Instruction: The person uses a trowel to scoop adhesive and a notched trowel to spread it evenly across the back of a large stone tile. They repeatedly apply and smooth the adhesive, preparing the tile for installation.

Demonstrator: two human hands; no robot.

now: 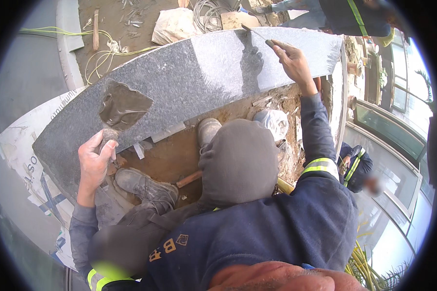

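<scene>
Single head-worn fisheye view, placed above the near side of the grey stone slab [172, 75], facing steeply downward, close working range, slab's full span inside the circular field, ground [119, 36] beyond the slab also covered.

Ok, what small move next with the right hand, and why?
Probably lower the thin tool in the right hand slightly toward the grey slab: the hand's shadow lies clear of it, suggesting height, while the left hand holds the broad-bladed tool aside.
</scene>
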